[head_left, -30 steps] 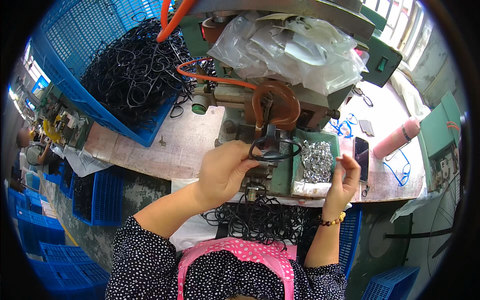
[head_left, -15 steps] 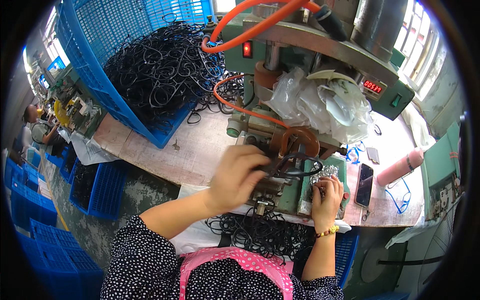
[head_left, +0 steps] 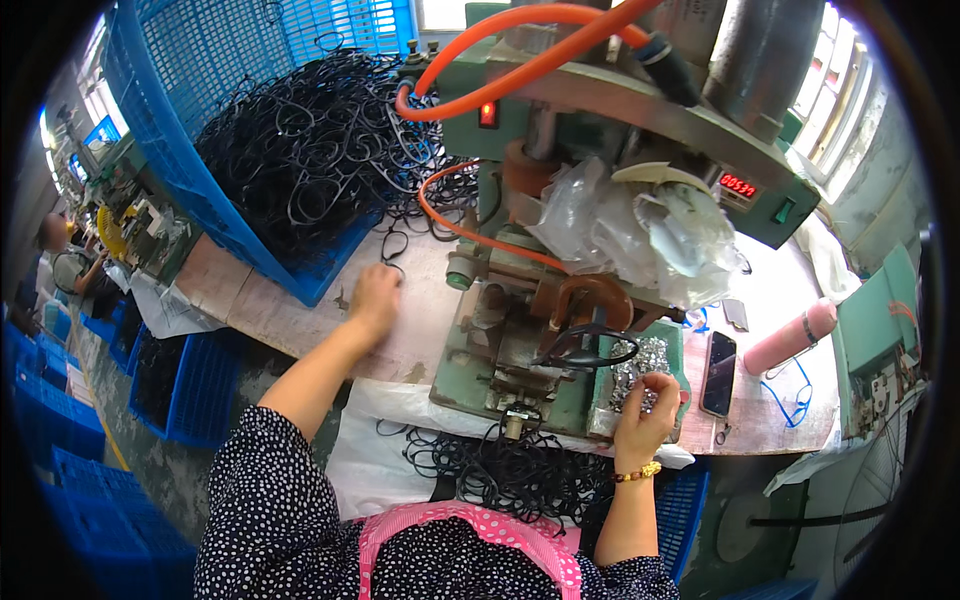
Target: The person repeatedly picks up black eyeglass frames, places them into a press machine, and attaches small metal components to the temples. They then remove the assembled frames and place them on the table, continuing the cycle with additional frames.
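Observation:
My left hand, slightly smeared by motion, is reached out over the table left of the press. Its curled fingers close on the end of a thin black looped piece that trails from the heap. My right hand is at the green tray of small shiny metal parts. Its thumb and fingertips are pinched together over the parts; whatever is between them is too small to make out. Another black looped piece sits at the press, its loop sticking out toward the tray.
A big blue crate spills a heap of black looped pieces. More loops lie before me. Plastic bags and an orange hose hang on the press. To the right are a phone, pink bottle and blue frame.
My left hand has swung from the front of the press leftward to the loop on the table. My right hand has shifted slightly toward me, still at the metal parts.

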Demonstrator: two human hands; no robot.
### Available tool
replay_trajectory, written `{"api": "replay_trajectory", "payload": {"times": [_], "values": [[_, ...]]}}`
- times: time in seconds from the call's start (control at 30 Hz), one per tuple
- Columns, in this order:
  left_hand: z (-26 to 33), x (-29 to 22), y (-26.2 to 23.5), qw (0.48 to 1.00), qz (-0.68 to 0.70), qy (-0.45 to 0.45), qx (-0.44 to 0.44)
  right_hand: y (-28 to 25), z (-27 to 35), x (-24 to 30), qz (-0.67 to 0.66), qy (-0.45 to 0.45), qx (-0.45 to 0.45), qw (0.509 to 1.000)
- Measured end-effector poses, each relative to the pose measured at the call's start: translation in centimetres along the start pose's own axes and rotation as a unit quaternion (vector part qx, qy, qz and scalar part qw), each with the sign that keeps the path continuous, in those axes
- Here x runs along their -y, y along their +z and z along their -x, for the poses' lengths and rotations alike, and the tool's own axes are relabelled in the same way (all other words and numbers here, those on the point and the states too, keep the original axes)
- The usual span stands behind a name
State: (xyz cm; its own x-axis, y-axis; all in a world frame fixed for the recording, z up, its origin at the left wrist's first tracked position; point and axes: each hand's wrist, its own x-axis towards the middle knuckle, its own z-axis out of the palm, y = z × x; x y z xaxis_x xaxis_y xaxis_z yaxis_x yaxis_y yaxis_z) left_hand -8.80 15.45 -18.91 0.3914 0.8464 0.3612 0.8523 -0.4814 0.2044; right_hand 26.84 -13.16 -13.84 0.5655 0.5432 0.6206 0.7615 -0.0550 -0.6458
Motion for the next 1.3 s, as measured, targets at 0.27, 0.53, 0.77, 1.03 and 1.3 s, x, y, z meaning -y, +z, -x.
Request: {"api": "replay_trajectory", "payload": {"times": [0.27,0.53,0.77,1.03,1.3], "values": [[4.3,-9.1,-9.4,0.964,0.256,0.066,0.014,-0.3,-0.3,0.1,0.01,-0.062,0.016,0.998],[2.3,-11.6,-13.0,0.861,0.469,-0.116,0.159,-0.7,-0.5,0.2,-0.009,-0.074,0.036,0.997],[2.2,-10.6,-8.3,0.842,0.521,-0.133,0.045,-1.1,-0.6,0.3,0.012,-0.09,0.064,0.994],[3.0,-9.8,-5.3,0.797,0.562,-0.206,0.084,-0.9,-0.8,0.8,-0.03,-0.049,0.041,0.998],[3.5,-12.6,-12.2,0.781,0.615,-0.111,0.013,-1.7,-2.5,5.8,-0.199,0.009,0.052,0.979]]}}
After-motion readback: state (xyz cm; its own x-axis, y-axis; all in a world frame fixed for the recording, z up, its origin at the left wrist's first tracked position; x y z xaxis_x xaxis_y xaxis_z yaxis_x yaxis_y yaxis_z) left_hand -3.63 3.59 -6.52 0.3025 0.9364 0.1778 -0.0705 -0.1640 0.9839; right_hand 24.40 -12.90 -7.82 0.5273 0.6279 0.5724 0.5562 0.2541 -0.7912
